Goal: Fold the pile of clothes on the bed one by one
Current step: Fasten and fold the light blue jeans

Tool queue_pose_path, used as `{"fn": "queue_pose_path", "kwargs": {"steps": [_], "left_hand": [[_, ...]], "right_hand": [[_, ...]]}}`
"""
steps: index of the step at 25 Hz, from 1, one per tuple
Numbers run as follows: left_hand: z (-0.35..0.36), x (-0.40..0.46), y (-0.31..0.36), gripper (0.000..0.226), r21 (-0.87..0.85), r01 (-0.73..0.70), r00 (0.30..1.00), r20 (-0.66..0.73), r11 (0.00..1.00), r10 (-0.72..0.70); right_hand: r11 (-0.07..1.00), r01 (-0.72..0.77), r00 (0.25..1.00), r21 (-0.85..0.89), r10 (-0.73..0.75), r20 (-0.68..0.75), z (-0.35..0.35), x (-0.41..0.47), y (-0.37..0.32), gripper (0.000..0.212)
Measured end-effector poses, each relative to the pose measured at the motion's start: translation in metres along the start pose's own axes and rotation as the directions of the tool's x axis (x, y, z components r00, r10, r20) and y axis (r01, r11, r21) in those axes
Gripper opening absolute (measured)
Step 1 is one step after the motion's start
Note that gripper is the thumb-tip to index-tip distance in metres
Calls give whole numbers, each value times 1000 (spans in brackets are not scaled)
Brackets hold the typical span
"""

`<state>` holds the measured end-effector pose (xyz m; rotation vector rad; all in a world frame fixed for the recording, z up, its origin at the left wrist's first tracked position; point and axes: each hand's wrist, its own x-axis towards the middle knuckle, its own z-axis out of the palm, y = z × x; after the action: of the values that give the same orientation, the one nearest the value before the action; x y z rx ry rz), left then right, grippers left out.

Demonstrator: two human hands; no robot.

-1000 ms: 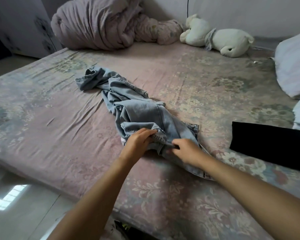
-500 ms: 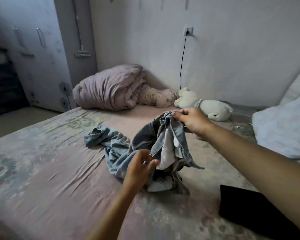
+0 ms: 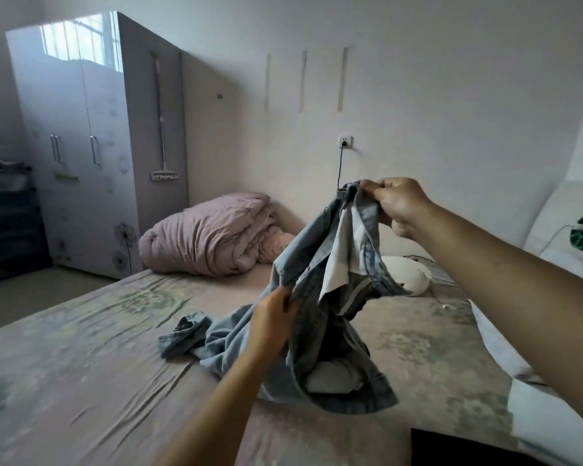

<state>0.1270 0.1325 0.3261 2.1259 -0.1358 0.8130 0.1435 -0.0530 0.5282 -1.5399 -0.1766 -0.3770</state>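
A pair of light blue jeans [image 3: 320, 290] hangs half lifted over the bed [image 3: 81, 381], white pocket lining showing. My right hand [image 3: 396, 203] pinches the waistband high up, near the wall socket's height. My left hand [image 3: 273, 322] grips the denim lower down at the left side. One leg of the jeans trails on the flowered sheet to the left. A folded black garment [image 3: 458, 447] lies at the bed's near right corner.
A rolled pink duvet [image 3: 209, 240] sits at the bed's far end, with a white plush toy [image 3: 406, 272] behind the jeans. White pillows [image 3: 552, 257] line the right side. A grey wardrobe [image 3: 81, 156] stands at the left.
Both hands have raised the jeans from the bed; my right hand has gone up and right with the waistband. My head has tilted up, showing more wall and wardrobe.
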Motion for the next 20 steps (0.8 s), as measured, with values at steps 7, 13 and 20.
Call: {"fn": "queue_pose_path", "kwargs": {"steps": [7,13,20], "left_hand": [[-40,37,-7,13,161,160,982,-128,974,-140],[-54,36,-15,15,323,247,968,-48,914,-245],[-100,91,32,28,-558,279,907,-114,782,-406]], "right_hand": [[984,-77,969,158,111,-221,-38,19,2,28],[933,-28,979,360,99,-179,-56,22,-20,24],[978,-150,939,-145,96,-330,-88,-9,14,30]]}}
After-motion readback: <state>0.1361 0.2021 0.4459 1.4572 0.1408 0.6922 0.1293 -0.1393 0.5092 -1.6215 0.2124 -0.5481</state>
